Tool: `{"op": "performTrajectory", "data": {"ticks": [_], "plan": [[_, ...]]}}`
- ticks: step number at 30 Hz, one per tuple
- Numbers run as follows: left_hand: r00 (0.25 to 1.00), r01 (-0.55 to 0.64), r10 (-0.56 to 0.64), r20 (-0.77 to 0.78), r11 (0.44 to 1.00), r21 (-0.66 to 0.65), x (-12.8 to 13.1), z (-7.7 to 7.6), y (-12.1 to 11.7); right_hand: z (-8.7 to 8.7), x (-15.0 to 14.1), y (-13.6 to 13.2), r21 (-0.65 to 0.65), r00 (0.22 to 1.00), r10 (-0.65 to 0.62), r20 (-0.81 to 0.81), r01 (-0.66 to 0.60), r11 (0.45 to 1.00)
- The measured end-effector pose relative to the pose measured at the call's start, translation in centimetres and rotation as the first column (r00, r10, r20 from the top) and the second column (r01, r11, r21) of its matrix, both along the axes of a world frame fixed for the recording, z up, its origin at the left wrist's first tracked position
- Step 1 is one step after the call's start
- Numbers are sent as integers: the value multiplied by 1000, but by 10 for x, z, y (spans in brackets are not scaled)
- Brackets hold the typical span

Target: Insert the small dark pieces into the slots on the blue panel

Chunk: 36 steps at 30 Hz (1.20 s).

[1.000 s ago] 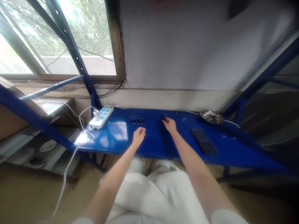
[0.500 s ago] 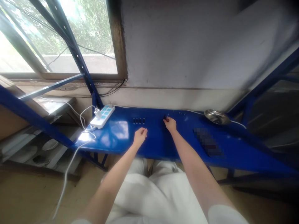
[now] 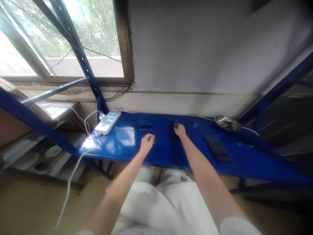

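My right hand (image 3: 180, 130) is over the back half of the blue table, its fingers pinched at a small black piece (image 3: 173, 124) whose exact kind is too small to tell. My left hand (image 3: 147, 143) hovers near the front edge with thumb and fingers pressed together; what they hold, if anything, is hidden. Just beyond it stands a short row of several small dark cylinders (image 3: 146, 127) with light ends. Tiny light-coloured bits (image 3: 190, 119) lie behind my right hand, toward the wall.
A white power strip (image 3: 107, 122) with a plug and loose cable sits at the table's left end. On the right are a shiny metal bowl (image 3: 227, 122) and a dark blurred flat object (image 3: 218, 150). Blue frame posts (image 3: 84, 62) rise at the left.
My right hand has shifted slightly to the right, and more of the black piece shows beside its fingertips. My left hand has hardly moved.
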<state>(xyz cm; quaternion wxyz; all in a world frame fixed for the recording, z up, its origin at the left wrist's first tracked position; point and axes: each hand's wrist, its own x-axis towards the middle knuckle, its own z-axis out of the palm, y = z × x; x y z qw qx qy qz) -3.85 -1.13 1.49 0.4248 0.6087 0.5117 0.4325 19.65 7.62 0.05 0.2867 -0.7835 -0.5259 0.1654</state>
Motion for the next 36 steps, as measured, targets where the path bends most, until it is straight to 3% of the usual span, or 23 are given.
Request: {"op": "performTrajectory", "data": {"ticks": [9,16,21,27,31,36], "plan": [[1000,-7,7,-8,1000,-9,0,0,0,9,-1,-1,-51,988,-151,-30,150,987],[1000,-3,3,-15,1000,-3,0,2,-2,12,-1,-1,-60,993,-116,-32,114,992],[996,-66,73,-51,989,136,2,1,-1,13,7,-6,-28,997,-30,-69,29,999],[985,-74,114,-128,958,278,7,-2,-3,17,-6,-38,111,972,-114,-205,138,984],[969,-68,158,-190,910,410,3,20,6,21,-32,-66,368,938,-46,-343,179,912],[939,90,125,-320,808,582,-4,82,40,21,-61,-87,470,925,72,-374,122,874]]}}
